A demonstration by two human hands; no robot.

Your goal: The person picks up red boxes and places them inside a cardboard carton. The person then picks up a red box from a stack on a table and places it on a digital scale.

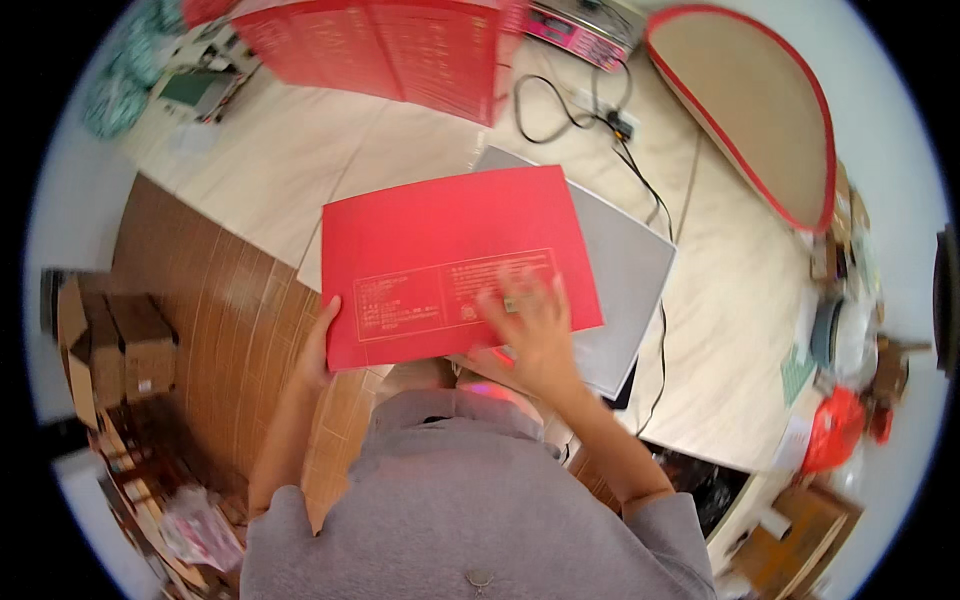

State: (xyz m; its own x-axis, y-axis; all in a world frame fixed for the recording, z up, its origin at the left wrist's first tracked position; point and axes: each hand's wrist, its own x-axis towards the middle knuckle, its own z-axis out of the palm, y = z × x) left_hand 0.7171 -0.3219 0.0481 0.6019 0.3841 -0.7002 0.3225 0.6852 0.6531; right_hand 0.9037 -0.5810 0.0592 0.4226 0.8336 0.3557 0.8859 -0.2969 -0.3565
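Note:
A flat red box (450,215) with gold-outlined print panels is held up in front of my body, tilted slightly. My left hand (322,340) grips its left edge near the lower corner, thumb on the face. Over the lower right part of that face, my right hand (537,335) is spread with its fingers apart and somewhat blurred. A small greenish patch (513,304) shows between those fingers; whether it is a sticker I cannot tell. Behind the box, partly covered by it, lies a grey flat panel (628,265) with a light rim on the table.
Upright red boxes (385,50) stand at the table's far side, beside a pink-fronted scale (575,38). A black cable (640,175) crosses the pale table (720,350). Far right rests a tan, red-rimmed tray (750,105). Cardboard cartons (140,345) stand on the left over wooden flooring (215,320).

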